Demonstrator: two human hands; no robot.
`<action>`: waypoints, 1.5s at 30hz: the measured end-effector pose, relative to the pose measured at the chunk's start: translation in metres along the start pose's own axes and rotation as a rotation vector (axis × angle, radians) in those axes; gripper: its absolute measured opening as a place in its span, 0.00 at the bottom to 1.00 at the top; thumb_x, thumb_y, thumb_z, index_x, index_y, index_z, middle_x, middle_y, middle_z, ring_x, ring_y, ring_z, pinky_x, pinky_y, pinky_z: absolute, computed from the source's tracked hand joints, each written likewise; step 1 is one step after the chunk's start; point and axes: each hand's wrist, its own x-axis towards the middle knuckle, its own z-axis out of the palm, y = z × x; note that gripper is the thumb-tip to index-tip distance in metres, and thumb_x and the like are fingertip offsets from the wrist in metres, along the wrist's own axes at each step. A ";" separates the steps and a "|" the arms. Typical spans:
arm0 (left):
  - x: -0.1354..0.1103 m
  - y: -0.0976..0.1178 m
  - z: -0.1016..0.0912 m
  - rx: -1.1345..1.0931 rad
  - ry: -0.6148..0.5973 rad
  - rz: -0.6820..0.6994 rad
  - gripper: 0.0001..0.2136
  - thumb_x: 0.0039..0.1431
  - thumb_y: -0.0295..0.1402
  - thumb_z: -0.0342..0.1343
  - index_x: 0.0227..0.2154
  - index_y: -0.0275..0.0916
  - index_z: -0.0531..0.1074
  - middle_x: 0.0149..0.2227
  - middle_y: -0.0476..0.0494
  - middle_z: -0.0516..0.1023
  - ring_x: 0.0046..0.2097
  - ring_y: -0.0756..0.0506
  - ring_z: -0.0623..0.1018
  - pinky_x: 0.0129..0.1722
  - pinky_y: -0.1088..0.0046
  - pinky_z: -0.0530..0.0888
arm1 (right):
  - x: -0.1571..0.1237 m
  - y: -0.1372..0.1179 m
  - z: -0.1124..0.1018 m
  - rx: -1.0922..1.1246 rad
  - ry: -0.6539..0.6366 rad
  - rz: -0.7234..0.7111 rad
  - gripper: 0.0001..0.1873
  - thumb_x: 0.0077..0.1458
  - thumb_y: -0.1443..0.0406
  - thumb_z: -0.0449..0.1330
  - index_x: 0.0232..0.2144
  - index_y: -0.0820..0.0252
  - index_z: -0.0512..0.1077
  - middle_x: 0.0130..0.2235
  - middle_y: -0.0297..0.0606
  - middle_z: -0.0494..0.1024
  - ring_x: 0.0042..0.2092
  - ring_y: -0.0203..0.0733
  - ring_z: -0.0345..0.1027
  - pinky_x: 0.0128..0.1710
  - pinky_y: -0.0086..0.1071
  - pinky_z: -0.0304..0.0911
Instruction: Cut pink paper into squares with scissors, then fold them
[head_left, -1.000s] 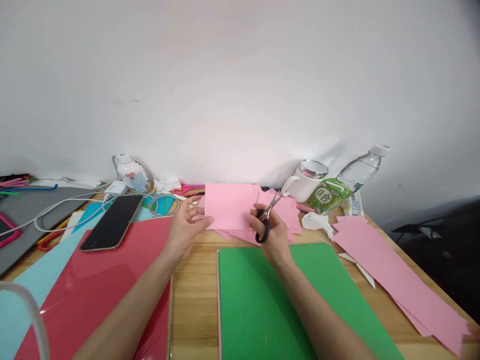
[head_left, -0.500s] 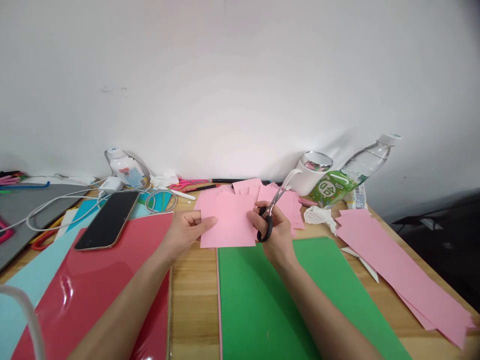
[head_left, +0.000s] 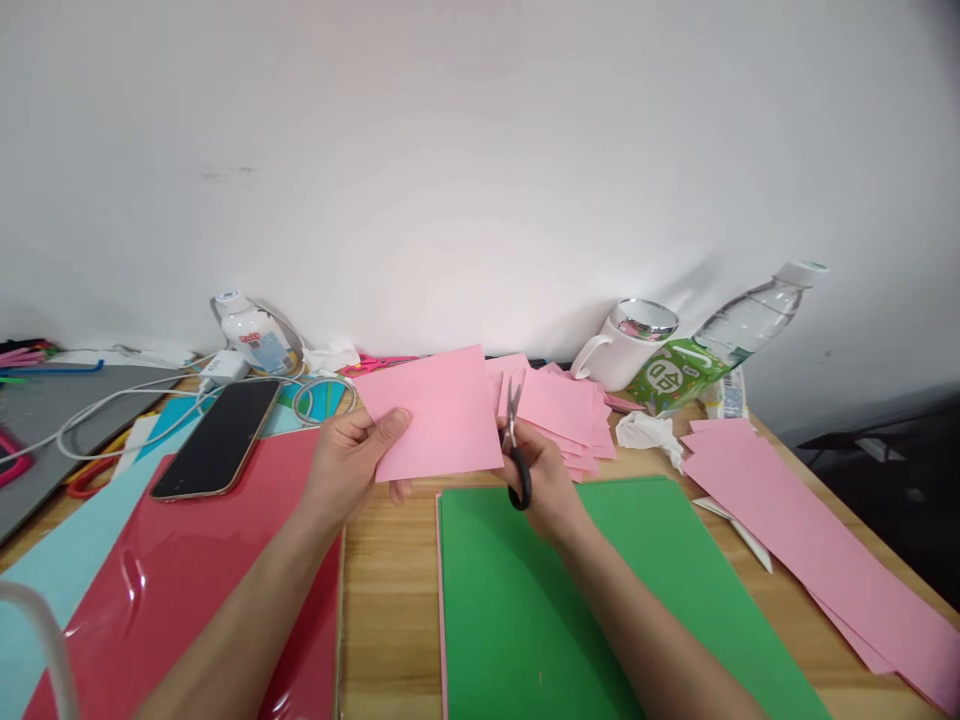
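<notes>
My left hand (head_left: pixel 360 455) pinches a square of pink paper (head_left: pixel 439 415) at its left edge, thumb on top and fingers beneath. The paper is held up above the table, slightly tilted. My right hand (head_left: pixel 544 475) grips a pair of black-handled scissors (head_left: pixel 519 478), whose blades point up and away beside the paper's right edge. The blades look nearly closed, apart from the sheet. Behind them lies a loose heap of pink paper pieces (head_left: pixel 562 405), partly hidden by the held sheet and my right hand.
Green sheets (head_left: pixel 540 600) lie in front, with a red pack (head_left: pixel 247 560) and phone (head_left: pixel 217 440) on the left. Long pink strips (head_left: pixel 810 550) lie on the right. A white mug (head_left: pixel 626 345), green packet (head_left: pixel 671 375), clear bottle (head_left: pixel 757 315) and white bottle (head_left: pixel 255 335) stand along the wall.
The pink paper has shifted left and tilted, and my left hand now holds further onto it. My right hand no longer touches its right edge; the scissors have turned more upright.
</notes>
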 end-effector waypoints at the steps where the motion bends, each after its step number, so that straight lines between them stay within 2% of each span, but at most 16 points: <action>1: 0.000 0.001 0.000 -0.001 0.006 0.005 0.11 0.50 0.40 0.59 0.21 0.37 0.71 0.12 0.51 0.70 0.10 0.52 0.67 0.07 0.79 0.63 | -0.001 0.000 0.003 -0.025 -0.041 0.010 0.19 0.36 0.59 0.69 0.33 0.57 0.71 0.23 0.28 0.66 0.25 0.33 0.58 0.24 0.27 0.56; 4: -0.001 0.002 -0.001 0.002 -0.001 -0.001 0.11 0.50 0.39 0.59 0.20 0.37 0.72 0.10 0.51 0.70 0.10 0.51 0.67 0.07 0.80 0.63 | -0.004 -0.003 0.010 -0.059 -0.112 0.017 0.20 0.35 0.56 0.69 0.31 0.58 0.71 0.24 0.31 0.68 0.28 0.36 0.60 0.27 0.29 0.58; 7: 0.000 0.000 0.000 0.008 -0.044 -0.020 0.11 0.50 0.39 0.59 0.20 0.37 0.72 0.09 0.51 0.69 0.10 0.51 0.67 0.07 0.80 0.63 | -0.005 -0.006 0.014 -0.041 -0.123 -0.007 0.19 0.34 0.56 0.69 0.29 0.58 0.70 0.28 0.33 0.71 0.32 0.38 0.63 0.31 0.30 0.60; 15: -0.001 -0.002 0.000 0.015 -0.114 -0.094 0.11 0.49 0.39 0.61 0.22 0.35 0.74 0.15 0.48 0.75 0.11 0.50 0.70 0.07 0.79 0.66 | -0.004 -0.002 0.008 -0.007 -0.106 -0.033 0.20 0.32 0.58 0.70 0.26 0.58 0.67 0.24 0.32 0.70 0.29 0.38 0.62 0.25 0.27 0.55; 18: 0.000 -0.001 0.002 0.009 -0.110 -0.116 0.11 0.48 0.39 0.61 0.22 0.35 0.74 0.14 0.48 0.73 0.11 0.50 0.70 0.07 0.80 0.65 | -0.004 -0.002 0.008 0.003 -0.104 -0.021 0.20 0.33 0.57 0.70 0.27 0.58 0.69 0.23 0.32 0.70 0.28 0.38 0.62 0.24 0.26 0.54; 22: 0.000 -0.001 0.003 0.002 -0.108 -0.120 0.11 0.47 0.39 0.62 0.22 0.35 0.74 0.14 0.48 0.73 0.11 0.51 0.69 0.07 0.80 0.65 | -0.004 -0.004 0.010 0.003 -0.090 -0.010 0.19 0.32 0.57 0.70 0.27 0.58 0.69 0.22 0.31 0.69 0.26 0.36 0.59 0.22 0.25 0.52; 28: -0.001 -0.001 0.003 -0.006 -0.114 -0.130 0.12 0.46 0.40 0.62 0.21 0.35 0.74 0.14 0.47 0.73 0.10 0.50 0.69 0.06 0.79 0.65 | -0.005 -0.004 0.010 -0.048 -0.056 0.008 0.15 0.34 0.59 0.68 0.20 0.59 0.67 0.19 0.29 0.64 0.23 0.32 0.54 0.20 0.25 0.51; 34: -0.001 0.000 0.004 -0.023 -0.134 -0.128 0.12 0.47 0.40 0.62 0.20 0.35 0.72 0.11 0.49 0.72 0.10 0.50 0.68 0.06 0.80 0.64 | -0.005 -0.004 0.010 -0.053 -0.060 0.007 0.12 0.37 0.61 0.66 0.19 0.59 0.66 0.16 0.28 0.64 0.20 0.32 0.55 0.19 0.25 0.52; 45: -0.001 -0.003 0.002 -0.005 -0.158 -0.105 0.12 0.49 0.40 0.60 0.21 0.36 0.72 0.12 0.50 0.72 0.10 0.50 0.69 0.06 0.80 0.64 | -0.007 -0.007 0.012 -0.049 -0.045 0.042 0.13 0.37 0.60 0.65 0.20 0.58 0.65 0.14 0.26 0.66 0.17 0.31 0.57 0.17 0.25 0.52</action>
